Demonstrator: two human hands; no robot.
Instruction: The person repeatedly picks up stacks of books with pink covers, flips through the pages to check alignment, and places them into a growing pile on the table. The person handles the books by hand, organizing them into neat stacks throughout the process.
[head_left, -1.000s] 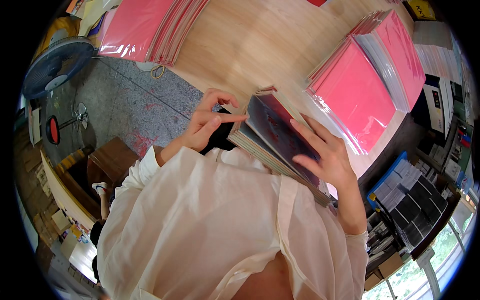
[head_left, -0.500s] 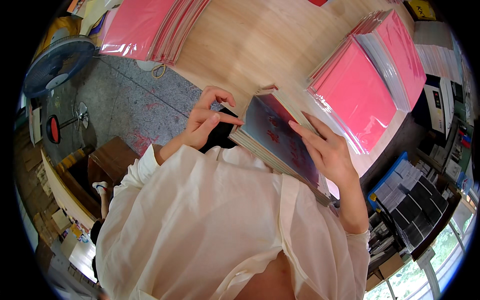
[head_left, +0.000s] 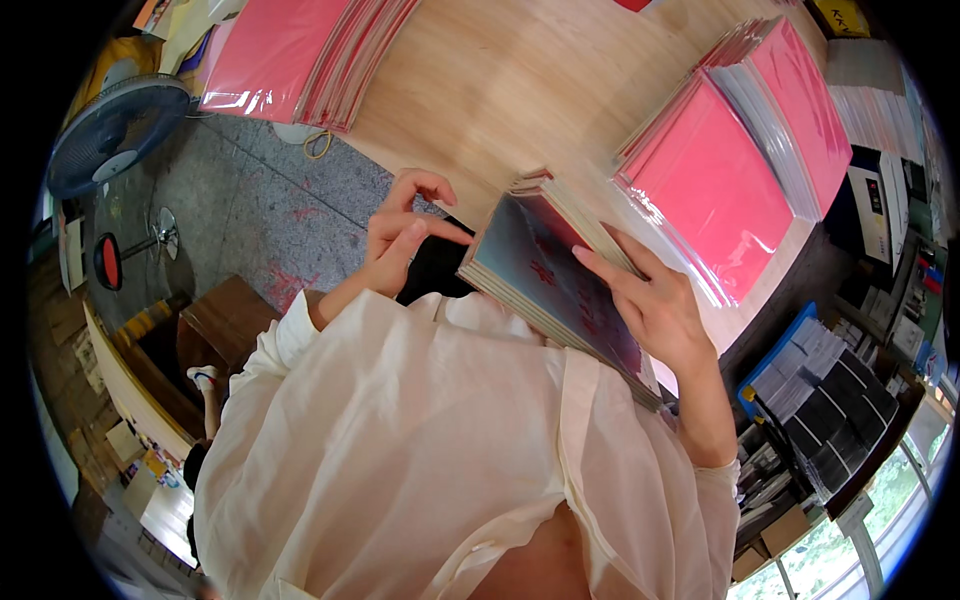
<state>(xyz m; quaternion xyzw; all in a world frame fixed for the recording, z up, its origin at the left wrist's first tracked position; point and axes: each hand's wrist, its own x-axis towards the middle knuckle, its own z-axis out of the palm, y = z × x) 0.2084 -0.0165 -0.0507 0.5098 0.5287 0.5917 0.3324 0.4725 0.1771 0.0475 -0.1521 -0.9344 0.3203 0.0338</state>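
A thick stack of booklets (head_left: pixel 545 262) with dark blue-and-purple covers and red lettering stands tilted between my body and the table edge. My right hand (head_left: pixel 655 305) grips its right side, fingers spread over the top cover; the thumb's exact contact is hard to see. Just off the stack's left corner is my left hand (head_left: pixel 405 235), its index finger stretched toward the page edges and the other fingers loosely bent. Nothing shows in that hand. Beyond my right hand lie piles of pink packets (head_left: pixel 700 180) in clear glossy wrap.
Another pile of pink wrapped packets (head_left: pixel 275 60) sits at the table's far left. The wooden table (head_left: pixel 500 80) stretches ahead. A fan (head_left: pixel 118 135) and a cardboard box (head_left: pixel 225 325) stand to the left; a blue crate (head_left: pixel 790 350) of bundled papers is at the right.
My left hand has drawn slightly left, its index fingertip coming away from the stack's corner. My right hand keeps its hold, and the glare on the top cover has shifted.
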